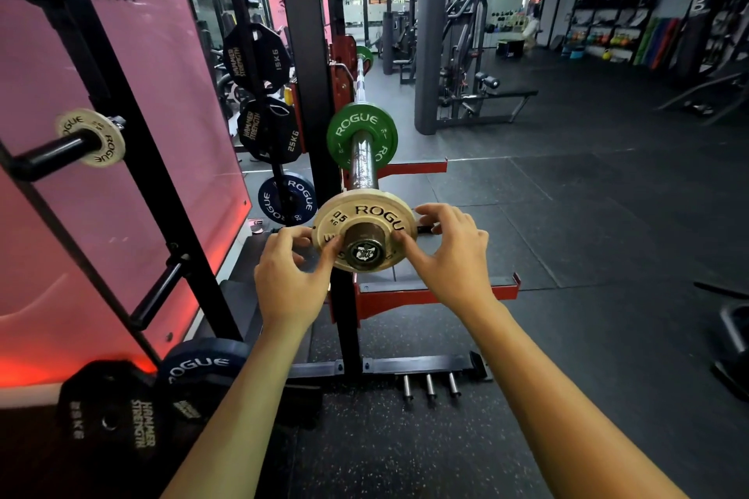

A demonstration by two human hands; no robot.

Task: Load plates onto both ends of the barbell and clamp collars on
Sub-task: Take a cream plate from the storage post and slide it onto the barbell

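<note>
The barbell (363, 158) runs from the frame's centre toward its upper middle, a green plate (362, 132) already seated. At centre, the small cream plate (364, 234) sits just on the sleeve tip: loading is underway, and next it likely needs pushing inward to the green one. Left hand (288, 283) and right hand (453, 255) pinch its opposite edges with curled fingers.

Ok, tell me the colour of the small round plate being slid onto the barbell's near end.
Cream small round Rogue plate, black lettering; head view.
</note>
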